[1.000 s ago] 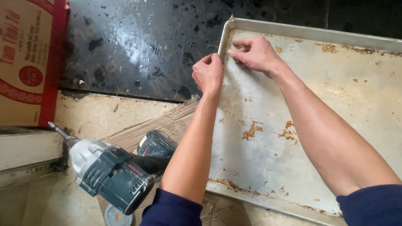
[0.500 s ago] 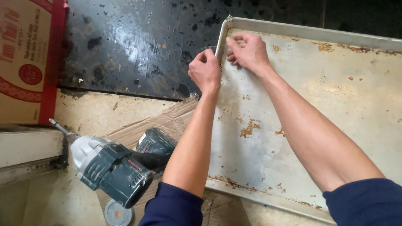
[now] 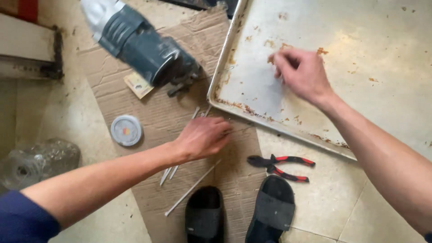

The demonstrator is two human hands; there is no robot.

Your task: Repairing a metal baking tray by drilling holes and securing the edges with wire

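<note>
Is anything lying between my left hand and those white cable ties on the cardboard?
Nothing visible does. The left hand rests right over the white cable ties on the cardboard, fingers already at them.

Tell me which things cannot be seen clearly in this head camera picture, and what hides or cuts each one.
- Grey-green power drill: head view, blurred by motion; its front end is cut by the top edge.
- Rusty flat metal tray: top and right edges cut it off.
- Left hand: its fingertips press the brown cardboard sheet; anything beneath them is hidden.
- Right hand: fingers curl under, so a pinched item cannot be told.
- Clear plastic bottle: blurred, cut by the left edge.
</note>
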